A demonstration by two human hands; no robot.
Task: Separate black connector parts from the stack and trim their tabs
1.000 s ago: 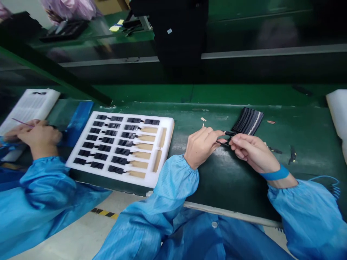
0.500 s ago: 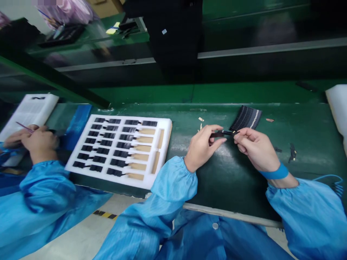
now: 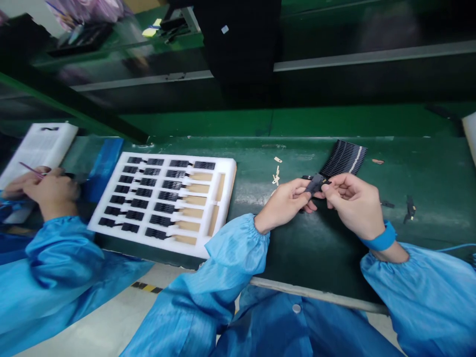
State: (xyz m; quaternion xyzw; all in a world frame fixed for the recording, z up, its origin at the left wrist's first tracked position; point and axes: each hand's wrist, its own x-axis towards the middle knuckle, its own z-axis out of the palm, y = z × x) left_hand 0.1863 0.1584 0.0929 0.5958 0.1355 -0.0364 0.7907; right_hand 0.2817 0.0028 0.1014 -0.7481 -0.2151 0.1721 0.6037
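Observation:
My left hand point(image 3: 288, 199) grips a small black flat part point(image 3: 314, 184) between thumb and fingers, its broad face now tipped up. My right hand point(image 3: 353, 202) pinches the part's right end, where a small gold spot shows; the exact spot under the fingertips is hidden. Just behind the hands lies a stack of thin black ribbed pieces point(image 3: 345, 157) with a pale stripe across it. Several small cream-coloured bits point(image 3: 275, 176) lie beyond my left hand. To the right of my right hand is a loose black piece point(image 3: 410, 209) with a gold spot.
Left of my hands sits a white foam tray point(image 3: 203, 246) with rows of black parts in its slots. A co-worker's hands point(image 3: 52, 192) hold a thin purple tool near a white foam block point(image 3: 55, 144). A green post point(image 3: 92, 114) slants behind the tray.
Both hands have tilted the black part so its broad face shows instead of its edge. My left hand has shifted slightly right and down, uncovering more cream bits.

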